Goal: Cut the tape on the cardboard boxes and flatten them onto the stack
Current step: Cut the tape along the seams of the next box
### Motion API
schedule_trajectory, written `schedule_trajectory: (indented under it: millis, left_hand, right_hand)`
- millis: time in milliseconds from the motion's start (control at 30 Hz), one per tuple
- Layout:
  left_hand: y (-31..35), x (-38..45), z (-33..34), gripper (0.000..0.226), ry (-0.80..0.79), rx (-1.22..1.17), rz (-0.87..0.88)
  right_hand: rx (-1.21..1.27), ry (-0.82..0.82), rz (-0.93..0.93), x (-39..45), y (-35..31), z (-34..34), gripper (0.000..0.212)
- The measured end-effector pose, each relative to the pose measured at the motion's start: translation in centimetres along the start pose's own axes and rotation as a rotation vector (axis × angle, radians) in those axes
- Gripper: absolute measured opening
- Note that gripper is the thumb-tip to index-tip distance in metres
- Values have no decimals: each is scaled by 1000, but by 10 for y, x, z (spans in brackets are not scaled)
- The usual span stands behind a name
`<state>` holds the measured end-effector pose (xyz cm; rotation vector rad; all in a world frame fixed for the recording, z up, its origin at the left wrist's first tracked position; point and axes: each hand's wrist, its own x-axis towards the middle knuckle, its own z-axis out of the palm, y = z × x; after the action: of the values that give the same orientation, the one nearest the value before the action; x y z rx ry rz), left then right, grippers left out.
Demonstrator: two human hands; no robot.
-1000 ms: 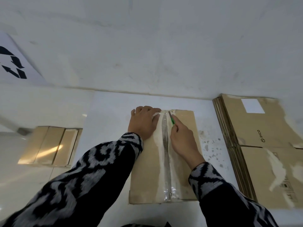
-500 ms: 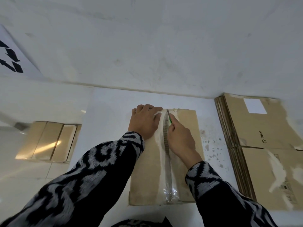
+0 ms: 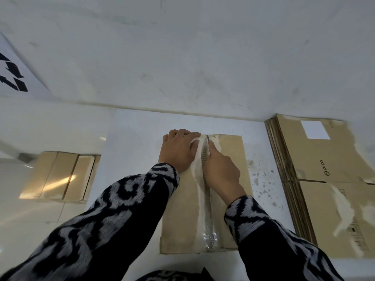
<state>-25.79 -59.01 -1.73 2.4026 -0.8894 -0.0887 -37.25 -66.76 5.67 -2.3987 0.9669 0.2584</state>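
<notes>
A brown cardboard box (image 3: 229, 157) stands on the white surface in front of me, its top seam covered by clear tape (image 3: 210, 230) running away from me. My left hand (image 3: 178, 151) presses on the far left part of the top, with its fingers curled over the far edge. My right hand (image 3: 221, 169) grips a small cutter (image 3: 207, 138), whose tip sits on the seam at the far end of the tape. Most of the cutter is hidden inside the hand. A stack of flattened boxes (image 3: 324, 179) lies to the right.
The white wall (image 3: 182, 57) rises just behind the box. On the left, a glossy floor reflects a brown box (image 3: 58, 177). A sheet with black recycling arrows (image 3: 12, 76) hangs at the far left. Paint specks mark the surface between box and stack.
My right hand has slid the cutter tip along the seam towards the far edge of the box, and the green handle is now hidden. My left hand has stayed in place.
</notes>
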Motion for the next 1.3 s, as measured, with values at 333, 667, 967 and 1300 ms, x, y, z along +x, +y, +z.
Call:
schedule_trajectory:
  millis: [333, 667, 967, 1300]
  left_hand:
    - [1, -1, 0, 34, -3, 7, -4]
    - [2, -1, -2, 34, -17, -2, -6]
    - [1, 0, -1, 34, -21, -3, -8]
    - [2, -1, -3, 35, -45, 0, -13]
  right_hand:
    - [-18, -6, -6, 5, 0, 1, 58]
    - [-97, -24, -12, 4, 2, -1, 59]
    - [-120, -49, -22, -1, -5, -11, 58]
    - [-140, -92, -51, -9, -11, -27, 51]
